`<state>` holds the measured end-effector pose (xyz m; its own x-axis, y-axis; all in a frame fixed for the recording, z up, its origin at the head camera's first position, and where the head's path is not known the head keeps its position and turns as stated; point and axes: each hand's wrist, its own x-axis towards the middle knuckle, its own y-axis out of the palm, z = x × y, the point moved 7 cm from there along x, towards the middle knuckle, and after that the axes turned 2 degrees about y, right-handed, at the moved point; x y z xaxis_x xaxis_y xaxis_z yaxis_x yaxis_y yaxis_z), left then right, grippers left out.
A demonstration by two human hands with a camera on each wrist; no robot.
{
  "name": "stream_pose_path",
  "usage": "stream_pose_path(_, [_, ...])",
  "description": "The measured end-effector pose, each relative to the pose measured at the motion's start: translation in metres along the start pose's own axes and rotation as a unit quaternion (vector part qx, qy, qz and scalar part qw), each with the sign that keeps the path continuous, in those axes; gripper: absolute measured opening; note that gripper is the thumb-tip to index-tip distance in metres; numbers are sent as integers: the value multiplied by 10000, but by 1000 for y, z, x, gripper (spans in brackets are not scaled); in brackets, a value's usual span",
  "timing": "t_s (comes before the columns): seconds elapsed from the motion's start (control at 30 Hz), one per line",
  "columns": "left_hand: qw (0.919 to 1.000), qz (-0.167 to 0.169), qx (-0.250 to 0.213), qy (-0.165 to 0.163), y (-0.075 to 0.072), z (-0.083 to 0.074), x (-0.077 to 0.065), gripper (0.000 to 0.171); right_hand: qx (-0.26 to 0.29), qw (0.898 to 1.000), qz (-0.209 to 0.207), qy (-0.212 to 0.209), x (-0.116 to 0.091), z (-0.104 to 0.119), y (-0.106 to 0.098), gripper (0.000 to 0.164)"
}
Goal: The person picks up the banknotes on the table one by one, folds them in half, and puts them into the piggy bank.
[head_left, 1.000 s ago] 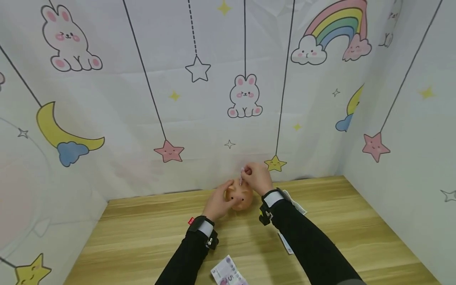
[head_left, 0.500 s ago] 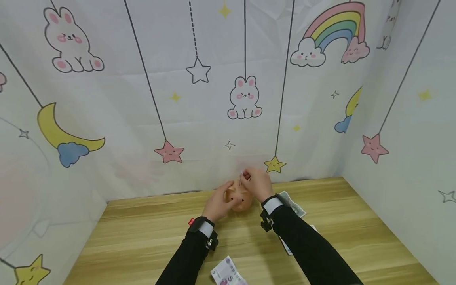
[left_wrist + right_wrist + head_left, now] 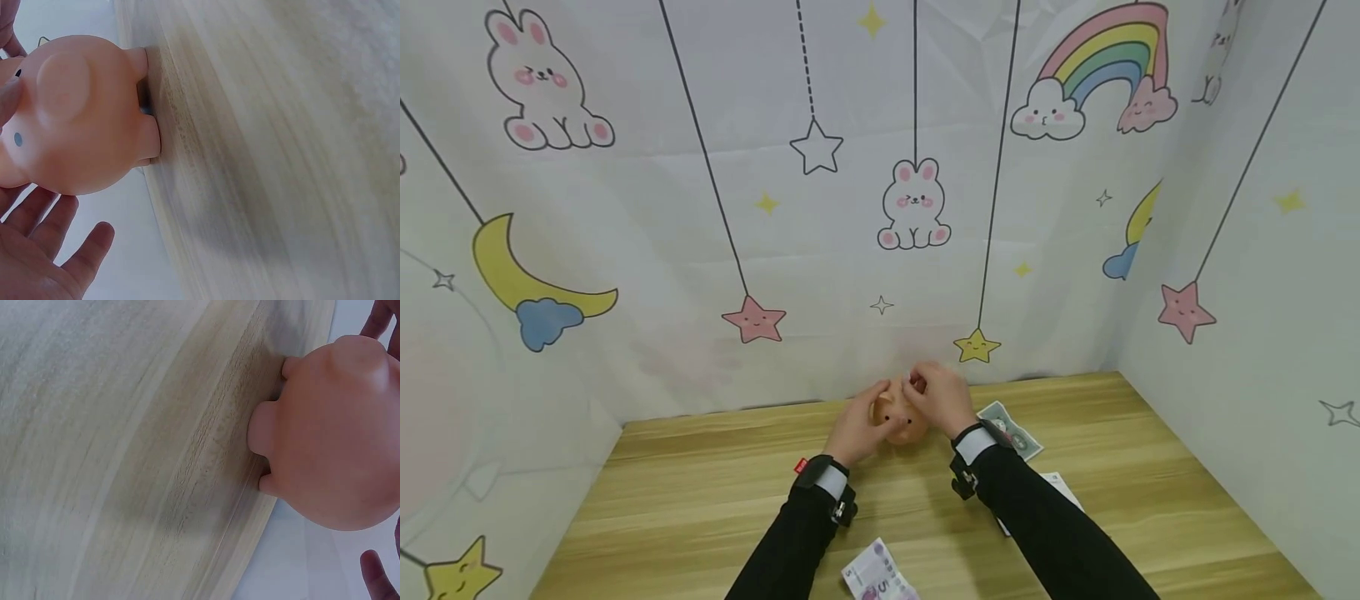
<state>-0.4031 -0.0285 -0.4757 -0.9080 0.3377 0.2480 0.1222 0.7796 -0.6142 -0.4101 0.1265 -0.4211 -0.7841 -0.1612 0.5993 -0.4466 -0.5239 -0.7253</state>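
Note:
An orange piggy bank (image 3: 901,433) stands upright on its feet at the back of the table, its face towards me. My left hand (image 3: 853,429) holds its left side, the thumb across the face beside the snout. Above its top, my right hand (image 3: 946,402) pinches a folded banknote (image 3: 906,379); only a small pale bit shows, and the fingers hide where it meets the bank. In the left wrist view the snout and feet of the piggy bank (image 3: 94,125) are plain. The right wrist view shows its rounded side.
A purple banknote (image 3: 878,572) lies at the front of the wooden table (image 3: 700,500). To the right are a green banknote (image 3: 1015,432) and a pale note (image 3: 1063,488), both partly covered by my right arm. A printed white cloth (image 3: 820,250) hangs close behind the piggy bank.
My right hand has come down towards the piggy bank's top, and less of the folded banknote shows above it. The left hand keeps its hold.

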Motion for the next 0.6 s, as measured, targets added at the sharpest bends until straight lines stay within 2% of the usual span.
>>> stream_pose_path(0.13, [10000,-32,-9,66,0,-1,1,73,186,9991,264,256,1,-4,2,13])
stream_pose_path(0.27, [9999,-31,26,133,1,-2,0,73,370,9969,507,465,2,-7,4,18])
stream_pose_path(0.6, [9995,-91,86,300,0,-5,-1,71,364,9975,504,345,-1,-4,1,14])
